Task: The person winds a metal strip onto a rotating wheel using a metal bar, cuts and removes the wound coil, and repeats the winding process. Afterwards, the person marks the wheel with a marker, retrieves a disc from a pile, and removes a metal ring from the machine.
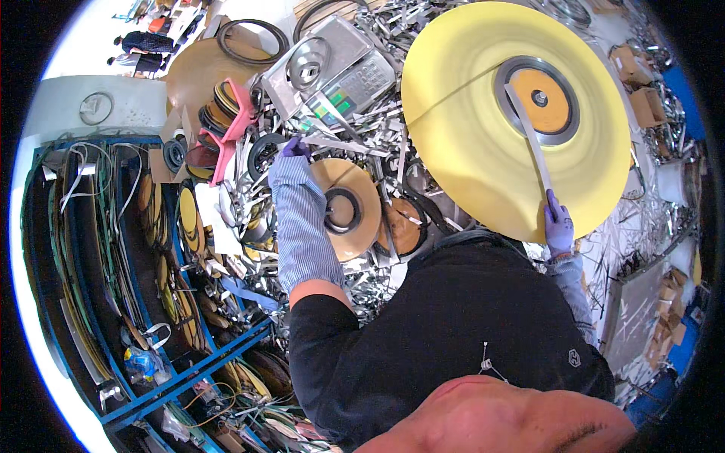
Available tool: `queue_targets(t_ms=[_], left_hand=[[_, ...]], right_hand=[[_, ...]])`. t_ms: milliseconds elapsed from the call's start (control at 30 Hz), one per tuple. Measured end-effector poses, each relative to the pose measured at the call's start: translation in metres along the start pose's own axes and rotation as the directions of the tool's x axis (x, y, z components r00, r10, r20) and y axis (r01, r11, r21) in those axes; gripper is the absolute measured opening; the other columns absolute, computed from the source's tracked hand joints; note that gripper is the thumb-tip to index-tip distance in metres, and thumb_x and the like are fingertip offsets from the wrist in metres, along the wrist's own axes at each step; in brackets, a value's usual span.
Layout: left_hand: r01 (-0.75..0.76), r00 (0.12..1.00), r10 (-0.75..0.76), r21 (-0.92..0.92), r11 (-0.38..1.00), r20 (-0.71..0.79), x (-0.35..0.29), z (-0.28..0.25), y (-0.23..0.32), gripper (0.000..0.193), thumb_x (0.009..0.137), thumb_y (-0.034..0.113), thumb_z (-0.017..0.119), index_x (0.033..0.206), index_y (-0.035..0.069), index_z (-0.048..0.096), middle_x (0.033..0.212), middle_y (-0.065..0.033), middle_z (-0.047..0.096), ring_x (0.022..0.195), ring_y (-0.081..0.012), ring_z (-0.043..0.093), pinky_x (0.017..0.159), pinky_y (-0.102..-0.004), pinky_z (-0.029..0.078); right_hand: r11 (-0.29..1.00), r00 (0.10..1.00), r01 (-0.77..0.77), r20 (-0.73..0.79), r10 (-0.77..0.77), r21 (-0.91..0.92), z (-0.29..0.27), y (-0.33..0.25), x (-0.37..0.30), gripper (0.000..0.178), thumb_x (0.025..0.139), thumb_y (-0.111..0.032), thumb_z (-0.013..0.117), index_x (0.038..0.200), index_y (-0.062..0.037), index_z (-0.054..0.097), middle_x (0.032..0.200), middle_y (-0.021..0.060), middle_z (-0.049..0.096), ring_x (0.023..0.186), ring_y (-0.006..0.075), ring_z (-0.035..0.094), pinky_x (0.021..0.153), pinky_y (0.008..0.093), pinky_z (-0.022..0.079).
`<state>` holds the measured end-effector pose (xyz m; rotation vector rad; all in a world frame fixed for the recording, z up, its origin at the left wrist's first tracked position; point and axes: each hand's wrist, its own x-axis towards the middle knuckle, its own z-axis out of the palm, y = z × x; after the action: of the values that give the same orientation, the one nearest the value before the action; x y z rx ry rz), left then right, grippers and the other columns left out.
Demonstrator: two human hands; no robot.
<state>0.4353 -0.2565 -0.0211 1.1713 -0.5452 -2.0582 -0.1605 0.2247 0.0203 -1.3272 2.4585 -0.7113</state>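
Note:
A large yellow disc [453, 143], its surface streaked in rings, stands at the right with a dark ring and an orange centre [557, 98]. My right hand [559, 223], in a pale purple glove, is closed at the disc's lower edge on a flat metal strip [531, 140] that reaches up to the dark ring. My left hand [296, 148], gloved in purple below a striped sleeve, has its fingers bunched at the end of another flat strip [343, 146]. Beneath that forearm sits a smaller tan disc [361, 198] with a dark core.
A silver scale [355, 83] with keys and a green display stands at the back. Loose metal strips [377, 275] cover the bench. Pink holder [240, 113] and blue-framed racks [181, 385] of reels lie left; cardboard boxes [648, 106] right. Two people [143, 51] are far off.

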Motion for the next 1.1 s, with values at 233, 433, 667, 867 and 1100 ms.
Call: queue_targets(t_ms=[233, 433, 667, 867, 1100], left_hand=[[-0.597, 0.646, 0.741, 0.484, 0.640, -0.184, -0.096, 0.054, 0.072, 0.026, 0.090, 0.003, 0.054, 0.116, 0.001, 0.060, 0.100, -0.0104, 0.062, 0.079, -0.0162, 0.060, 0.072, -0.0235, 0.052], [-0.569, 0.470, 0.874, 0.716, 0.405, -0.121, -0.176, 0.035, 0.130, 0.038, 0.085, -0.006, 0.048, 0.123, -0.002, 0.053, 0.108, -0.0120, 0.060, 0.096, -0.0196, 0.059, 0.084, -0.0284, 0.048], [-0.625, 0.407, 0.913, 0.718, 0.305, -0.034, -0.262, 0.036, 0.140, 0.017, 0.086, 0.008, 0.063, 0.102, 0.003, 0.058, 0.087, -0.0074, 0.061, 0.074, -0.0136, 0.058, 0.066, -0.0282, 0.049], [-0.519, 0.712, 0.618, 0.842, 0.145, 0.332, -0.270, 0.186, -0.021, 0.055, 0.071, -0.004, 0.067, 0.123, 0.002, 0.050, 0.104, -0.0068, 0.060, 0.096, -0.0184, 0.058, 0.083, -0.0294, 0.047], [-0.550, 0.834, 0.165, 0.773, 0.317, 0.526, -0.248, 0.342, -0.190, 0.048, 0.080, 0.008, 0.062, 0.127, 0.005, 0.051, 0.108, -0.0165, 0.062, 0.099, -0.0271, 0.061, 0.087, -0.0342, 0.047]], right_hand=[[0.998, 0.997, -0.054, 0.050, 0.055, -0.021, -0.001, -0.004, -0.004, 0.044, 0.090, -0.018, 0.057, 0.133, -0.0253, 0.051, 0.079, 0.0141, 0.057, 0.069, 0.0310, 0.057, 0.065, 0.0408, 0.046], [0.999, 0.999, -0.045, 0.018, 0.045, -0.012, 0.007, -0.003, -0.007, 0.043, 0.090, -0.025, 0.057, 0.132, -0.0304, 0.051, 0.080, 0.0116, 0.056, 0.067, 0.0309, 0.058, 0.063, 0.0424, 0.047], [0.996, 0.997, -0.081, 0.022, 0.080, 0.022, 0.006, -0.010, -0.004, 0.043, 0.091, -0.025, 0.055, 0.133, -0.0310, 0.050, 0.082, 0.0112, 0.057, 0.070, 0.0303, 0.060, 0.064, 0.0423, 0.049], [0.994, 0.990, -0.093, 0.104, 0.099, -0.055, -0.002, -0.017, 0.011, 0.044, 0.091, -0.029, 0.053, 0.134, -0.0313, 0.047, 0.092, 0.0124, 0.059, 0.079, 0.0308, 0.061, 0.072, 0.0401, 0.050], [0.843, 0.918, -0.328, 0.353, 0.179, 0.426, -0.007, -0.044, 0.025, 0.045, 0.091, -0.026, 0.057, 0.132, -0.0103, 0.048, 0.090, 0.0099, 0.063, 0.060, 0.0158, 0.054, 0.054, 0.0285, 0.042]])
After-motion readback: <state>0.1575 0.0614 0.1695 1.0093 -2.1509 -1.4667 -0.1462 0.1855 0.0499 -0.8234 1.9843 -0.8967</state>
